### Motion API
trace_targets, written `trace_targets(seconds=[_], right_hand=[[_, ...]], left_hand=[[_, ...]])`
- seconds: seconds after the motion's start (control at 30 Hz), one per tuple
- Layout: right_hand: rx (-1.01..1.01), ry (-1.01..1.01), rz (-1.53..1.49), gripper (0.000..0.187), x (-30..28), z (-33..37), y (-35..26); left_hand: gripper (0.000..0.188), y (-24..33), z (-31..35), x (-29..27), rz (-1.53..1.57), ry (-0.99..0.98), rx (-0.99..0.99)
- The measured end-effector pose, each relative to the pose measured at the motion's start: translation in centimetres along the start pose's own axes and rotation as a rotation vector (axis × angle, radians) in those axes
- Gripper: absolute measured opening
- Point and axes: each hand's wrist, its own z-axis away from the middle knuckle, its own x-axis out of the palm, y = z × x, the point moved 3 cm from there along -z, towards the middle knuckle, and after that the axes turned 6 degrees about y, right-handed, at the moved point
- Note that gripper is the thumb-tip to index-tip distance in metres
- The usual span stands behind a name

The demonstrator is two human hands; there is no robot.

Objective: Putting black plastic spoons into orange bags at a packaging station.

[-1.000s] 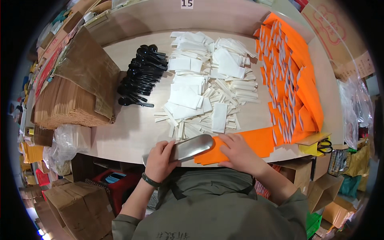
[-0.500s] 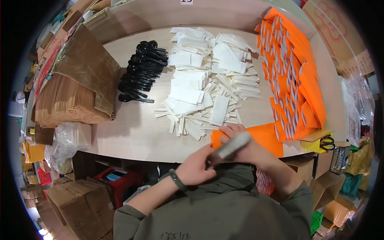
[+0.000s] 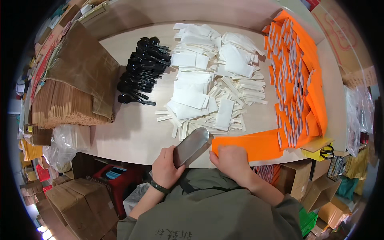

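Observation:
In my left hand (image 3: 165, 170), fingers wrapped round its side, is a shiny grey, see-through oblong case (image 3: 193, 147) with a rounded far end, held tilted at the table's front edge. My right hand (image 3: 233, 162) has its fingers curled onto the left end of a flat orange sleeve (image 3: 264, 146), which lies along the front edge; its fingertips are partly hidden. Beyond the hands lie white paper napkins (image 3: 190, 94) and slim white paper-wrapped strips (image 3: 185, 130). Black plastic spoons (image 3: 140, 74) are heaped to their left.
A long overlapping row of orange sleeves (image 3: 296, 80) runs along the right side. At left stands an open carton (image 3: 80, 68) packed with brown card sheets. Scissors (image 3: 328, 152) sit in a yellow holder at the right corner. A raised wall (image 3: 160, 12) borders the table's back.
My left hand has moved left and down, and the grey case is now in it, away from my right hand. My right hand has turned palm down over the orange sleeve's end.

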Motion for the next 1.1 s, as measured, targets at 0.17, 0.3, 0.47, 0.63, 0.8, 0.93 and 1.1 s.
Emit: trace_targets(seconds=[0.17, 0.3, 0.47, 0.63, 0.8, 0.93, 1.1], right_hand=[[-0.026, 0.148, -0.216, 0.029, 0.5, 0.3, 0.0], [-0.008, 0.095, -0.172, 0.024, 0.7, -0.3, -0.3], [0.063, 0.079, -0.355, 0.018, 1.3, -0.6, 0.7], [0.122, 0.098, -0.423, 0.018, 2.1, -0.6, -0.6], [0.197, 0.100, -0.459, 0.019, 1.8, -0.7, 0.0], [0.059, 0.097, -0.424, 0.020, 2.8, -0.3, -3.0], [-0.014, 0.152, -0.372, 0.015, -1.5, -4.9, 2.1]], left_hand=[[0.066, 0.4, 0.1, -0.1, 0.014, 0.011, 0.067], [0.070, -0.1, 0.3, -0.3, 0.015, -0.014, 0.072], [0.079, -0.8, -0.9, -1.4, -0.021, -0.204, 0.229], [0.077, -1.1, -3.7, -2.9, -0.079, -0.186, 0.336], [0.080, -1.8, -2.5, -2.6, -0.012, -0.310, 0.412], [0.084, 0.7, -4.4, -0.8, 0.018, -0.406, 0.476], [0.069, 0.4, -4.3, -1.8, 0.116, -0.193, 0.671]])
